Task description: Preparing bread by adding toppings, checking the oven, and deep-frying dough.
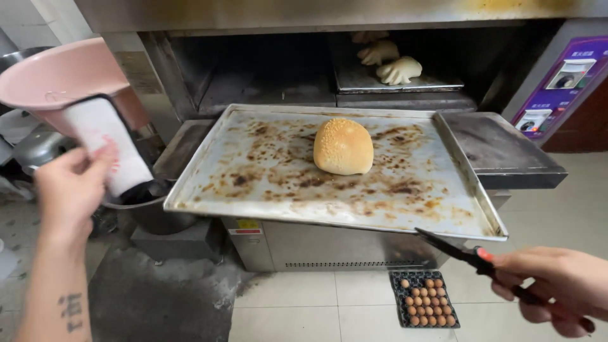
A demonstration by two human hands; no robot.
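Right grip (557,288) around tongs (462,253), bun (343,147) apart

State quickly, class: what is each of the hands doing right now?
Left hand: closed on a white bottle with a dark cap pointing down.
Right hand: closed on black tongs, tips near the baking tray.

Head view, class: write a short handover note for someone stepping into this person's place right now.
Left hand: grips a white bottle, tilted, over a dark pot.
Right hand: holds black tongs, tips near the front edge of the baking tray.
Tray rests on the open oven door; one browned seeded bun sits on it.
Done: bun looks baked, tray is out.
Left: bun not yet lifted; pale dough pieces sit inside the oven.
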